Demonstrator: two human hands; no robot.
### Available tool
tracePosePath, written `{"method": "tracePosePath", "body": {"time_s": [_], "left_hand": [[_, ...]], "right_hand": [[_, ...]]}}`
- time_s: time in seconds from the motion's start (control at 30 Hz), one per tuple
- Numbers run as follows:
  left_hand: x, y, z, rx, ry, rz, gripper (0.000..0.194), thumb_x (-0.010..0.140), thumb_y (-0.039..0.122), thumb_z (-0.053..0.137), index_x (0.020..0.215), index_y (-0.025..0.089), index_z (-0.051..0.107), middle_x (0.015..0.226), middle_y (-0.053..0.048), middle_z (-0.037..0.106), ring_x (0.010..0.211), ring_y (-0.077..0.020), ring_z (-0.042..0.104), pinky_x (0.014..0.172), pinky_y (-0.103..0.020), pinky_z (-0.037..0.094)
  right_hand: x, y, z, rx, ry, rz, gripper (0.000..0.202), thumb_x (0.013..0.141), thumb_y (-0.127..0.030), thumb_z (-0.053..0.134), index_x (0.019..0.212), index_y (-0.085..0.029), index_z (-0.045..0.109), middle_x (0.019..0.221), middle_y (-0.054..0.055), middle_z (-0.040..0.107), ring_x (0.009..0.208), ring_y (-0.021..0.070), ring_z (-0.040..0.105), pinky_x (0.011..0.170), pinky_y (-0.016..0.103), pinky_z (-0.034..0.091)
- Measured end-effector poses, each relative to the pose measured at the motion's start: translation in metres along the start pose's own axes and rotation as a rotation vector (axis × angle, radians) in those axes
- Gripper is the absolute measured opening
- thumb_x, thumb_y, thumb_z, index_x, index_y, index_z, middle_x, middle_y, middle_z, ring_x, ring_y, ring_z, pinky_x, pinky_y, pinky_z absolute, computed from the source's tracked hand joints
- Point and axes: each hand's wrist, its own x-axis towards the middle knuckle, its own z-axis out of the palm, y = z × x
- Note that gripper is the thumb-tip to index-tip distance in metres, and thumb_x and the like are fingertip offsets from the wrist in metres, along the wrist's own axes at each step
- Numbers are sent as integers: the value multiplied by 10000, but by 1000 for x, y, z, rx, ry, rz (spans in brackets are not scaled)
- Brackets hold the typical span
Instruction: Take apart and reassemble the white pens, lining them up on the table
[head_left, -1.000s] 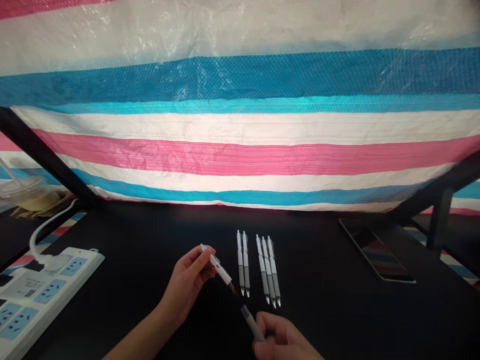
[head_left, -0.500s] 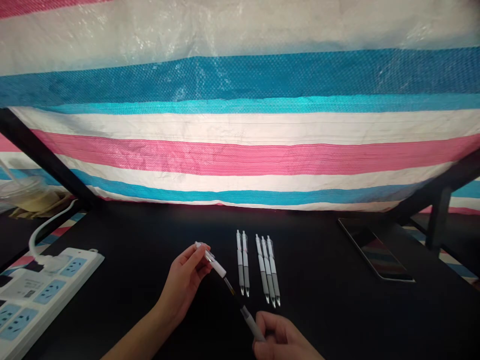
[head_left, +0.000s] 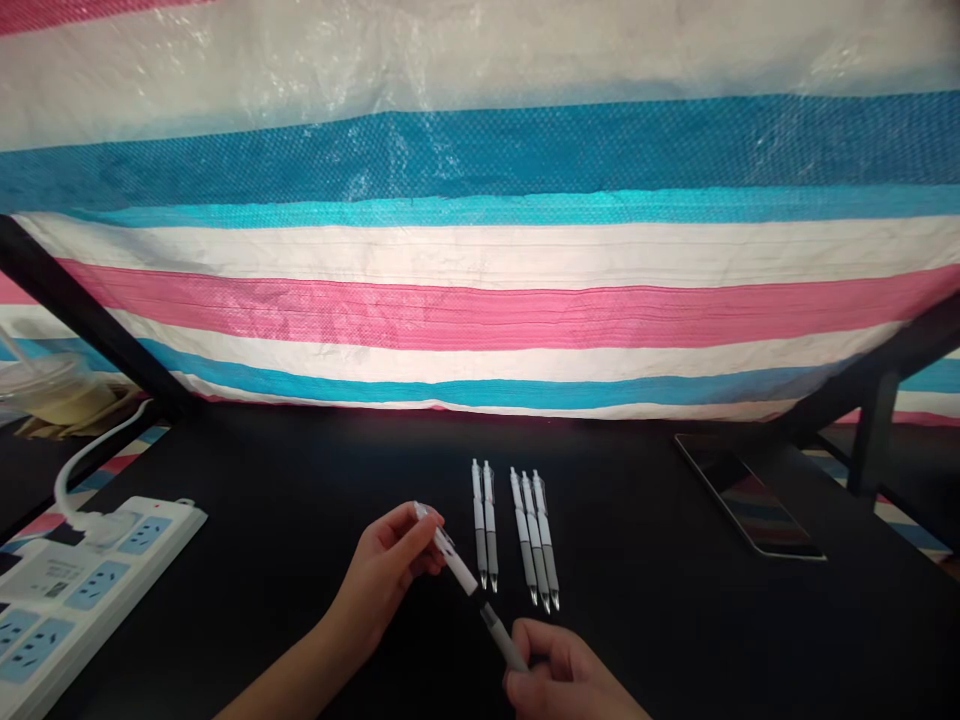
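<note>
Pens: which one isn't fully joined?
The pen between both hands: its white barrel and grey grip stand apart, while the five on the table look whole.

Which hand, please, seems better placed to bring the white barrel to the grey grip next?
Probably the left hand: it holds the white barrel, roughly in line with the grey grip, which the right hand holds.

I see five pens [head_left: 523,530] on the table [head_left: 277,540], two left of the other three, with the power strip [head_left: 94,585] leftward, the phone [head_left: 750,497] rightward, the sheet [head_left: 480,320] behind.
</note>
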Motion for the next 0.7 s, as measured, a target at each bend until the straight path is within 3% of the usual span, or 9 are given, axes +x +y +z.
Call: {"method": "tracePosePath", "body": {"time_s": [0.17,0.4,0.53,0.7], "left_hand": [[-6,1,6,106,-145,21,213,853,346,683,779,146,680,712,-25,621,626,-117,578,583,-218,473],[-4,-3,2,141,-147,23,217,859,348,676,776,149,661,722,-19,622,639,-117,588,587,-216,484],[0,-8,-1,156,-154,1,219,857,346,682,775,145,650,711,-18,638,644,-113,596,596,-209,494],[3,-8,-3,166,-156,1,219,851,342,692,770,145,640,708,-16,656,639,-107,609,588,-194,497]], "right_hand": [[8,11,-3,13,21,-20,517,623,-533,828,691,-204,436,380,-140,385,347,16,272,393,181,166],[6,9,-2,-54,63,0,483,655,-504,825,713,-176,475,451,-113,460,388,3,313,415,167,192],[8,9,-1,-70,53,5,514,606,-524,844,692,-182,470,446,-113,456,376,7,309,401,175,181],[8,12,-3,-46,31,-14,495,646,-518,824,703,-181,466,442,-124,451,379,3,302,411,161,197]]}}
